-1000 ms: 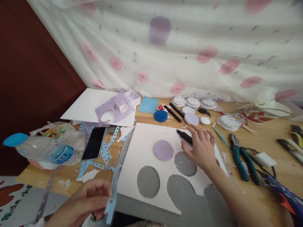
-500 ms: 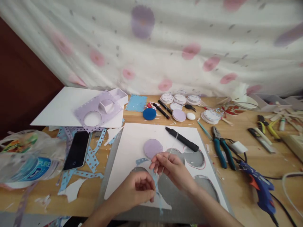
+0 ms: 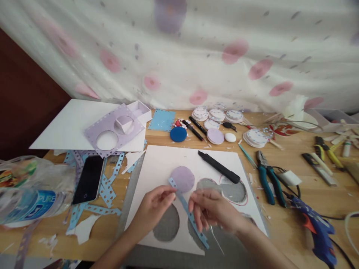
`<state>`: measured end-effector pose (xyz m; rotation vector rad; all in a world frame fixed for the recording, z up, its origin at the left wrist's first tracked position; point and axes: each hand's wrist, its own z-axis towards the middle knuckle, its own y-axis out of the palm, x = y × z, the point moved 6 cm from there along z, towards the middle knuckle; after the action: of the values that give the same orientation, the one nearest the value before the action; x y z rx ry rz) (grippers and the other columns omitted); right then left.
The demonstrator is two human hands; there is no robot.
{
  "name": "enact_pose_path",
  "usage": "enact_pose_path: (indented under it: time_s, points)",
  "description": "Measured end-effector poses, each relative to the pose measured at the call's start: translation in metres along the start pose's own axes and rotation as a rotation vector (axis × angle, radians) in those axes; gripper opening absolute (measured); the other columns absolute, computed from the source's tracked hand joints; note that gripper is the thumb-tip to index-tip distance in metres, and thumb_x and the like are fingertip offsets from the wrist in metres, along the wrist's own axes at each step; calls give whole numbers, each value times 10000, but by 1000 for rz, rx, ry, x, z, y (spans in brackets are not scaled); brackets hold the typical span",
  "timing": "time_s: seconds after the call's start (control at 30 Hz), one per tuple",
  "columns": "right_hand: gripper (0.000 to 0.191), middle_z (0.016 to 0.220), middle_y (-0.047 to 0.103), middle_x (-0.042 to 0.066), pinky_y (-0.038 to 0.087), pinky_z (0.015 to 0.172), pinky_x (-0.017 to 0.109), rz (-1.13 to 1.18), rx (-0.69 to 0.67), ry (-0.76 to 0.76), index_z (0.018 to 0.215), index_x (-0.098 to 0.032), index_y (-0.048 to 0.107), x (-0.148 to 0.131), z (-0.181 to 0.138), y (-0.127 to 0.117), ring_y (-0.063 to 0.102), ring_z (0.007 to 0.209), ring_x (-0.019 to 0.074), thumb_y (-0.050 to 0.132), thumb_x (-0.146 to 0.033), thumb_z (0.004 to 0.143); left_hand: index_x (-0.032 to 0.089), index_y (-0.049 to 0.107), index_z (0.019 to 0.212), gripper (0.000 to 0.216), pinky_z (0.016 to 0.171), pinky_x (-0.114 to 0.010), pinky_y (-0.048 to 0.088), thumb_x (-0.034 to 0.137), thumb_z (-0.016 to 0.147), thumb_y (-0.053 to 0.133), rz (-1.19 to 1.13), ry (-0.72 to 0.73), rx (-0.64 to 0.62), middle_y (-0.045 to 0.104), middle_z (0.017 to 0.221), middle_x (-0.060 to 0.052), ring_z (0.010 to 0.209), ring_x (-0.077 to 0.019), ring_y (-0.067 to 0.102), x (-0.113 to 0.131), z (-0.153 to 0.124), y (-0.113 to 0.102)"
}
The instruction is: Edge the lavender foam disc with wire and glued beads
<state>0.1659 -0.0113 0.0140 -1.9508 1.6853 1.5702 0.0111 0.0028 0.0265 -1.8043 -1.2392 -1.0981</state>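
My left hand (image 3: 158,205) is closed in a pinch near the upper end of a light-blue paper strip (image 3: 186,205) with punched holes. The strip slants down to the right, its top overlapping a lilac paper disc (image 3: 183,179). My right hand (image 3: 211,209), blurred by motion, is curled just right of the strip, over the white sheet. A thin pale strand (image 3: 216,239) sticks out below its fingers. Both hands are above a white sheet (image 3: 157,160) with round holes cut in it, lying on a grey cutting mat (image 3: 224,243). A black marker (image 3: 218,166) rests on the sheet.
Pliers (image 3: 269,179) and a blue glue gun (image 3: 314,228) lie right. Stacked paper discs (image 3: 255,137) and a blue disc (image 3: 178,134) sit behind. At left are a phone (image 3: 88,180), paper scraps (image 3: 84,228) and a plastic bottle (image 3: 42,203).
The blue strip was blurred between my hands; now it slants over the sheet in my left hand's pinch. My right hand has moved right and down, the pale strand now pointing downward.
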Motion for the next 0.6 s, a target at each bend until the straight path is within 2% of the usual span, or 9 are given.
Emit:
enact_pose_path:
  time_s: [0.07,0.13,0.23,0.4,0.5,0.6]
  points:
    - [425,531,659,32,167,321,164,-10,-135,100,763,-123,596,15,-3,16,462,342,49,505,-519,886,130,679,948,377,688,-246,456,471,805,605,-94,-5,27,664,837,-64,730,-146,563,5,7,3]
    - [437,536,655,29,174,320,167,-30,-189,133,758,-126,585,25,-6,26,471,346,51,494,-534,882,124,682,834,363,623,-229,434,480,798,618,-147,-7,25,656,755,-48,645,-120,539,8,11,9]
    - [422,496,614,-7,208,336,167,-100,-103,109,780,-143,562,31,-15,21,404,321,42,475,-542,888,110,664,750,410,536,-216,397,512,802,596,-151,-68,3,643,655,-40,553,-101,522,-2,8,14]
    - [443,411,497,-56,251,372,179,-384,146,74,795,-157,569,50,-36,-12,317,329,50,407,-551,916,92,622,913,517,464,-209,396,579,738,614,-91,-190,82,687,680,-64,487,-104,555,-32,-1,0]
    - [451,407,488,-50,243,377,188,-493,183,114,784,-159,568,69,-40,-23,320,338,57,378,-542,926,89,561,1029,568,449,-201,411,572,736,621,-111,-240,105,690,670,-56,465,-106,579,-39,0,-3]
    - [455,406,484,-52,237,366,188,-489,183,146,789,-160,552,82,-36,-26,309,326,58,371,-559,913,87,554,1016,515,435,-181,404,543,779,598,-129,-266,27,684,629,-53,440,-94,577,-38,9,6]
